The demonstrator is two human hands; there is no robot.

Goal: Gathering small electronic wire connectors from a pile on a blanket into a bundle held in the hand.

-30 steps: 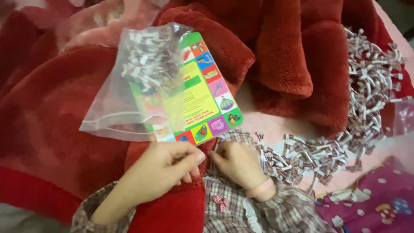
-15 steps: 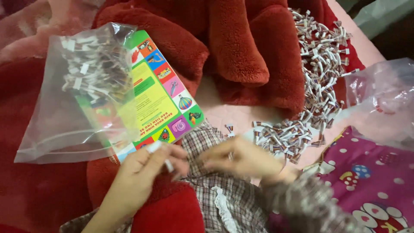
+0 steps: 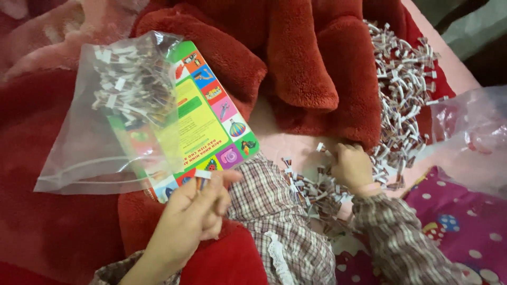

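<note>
My left hand point(image 3: 193, 219) pinches a small folded strip point(image 3: 203, 176) between thumb and fingertips, held just below the open mouth of the bag point(image 3: 84, 158). My right hand point(image 3: 353, 168) is curled down into the loose pile point(image 3: 401, 95) of paper strips on the pink sheet point(image 3: 296, 142), fingers closed around a few, though I cannot tell how many are caught. To do this well I judge the pinch should stay light and near the strip's end, so the fold does not crush, and the right hand should lift only a few strips, so none scatter onto the red blanket point(image 3: 306, 58). The bag is clear plastic, lying on a colourful picture card point(image 3: 214, 124) with its mouth toward me; a clump of strips sits bunched at its far end, the rest of it slack. A second clear bag point(image 3: 475, 137) lies at the right; I cannot make out what it holds.
</note>
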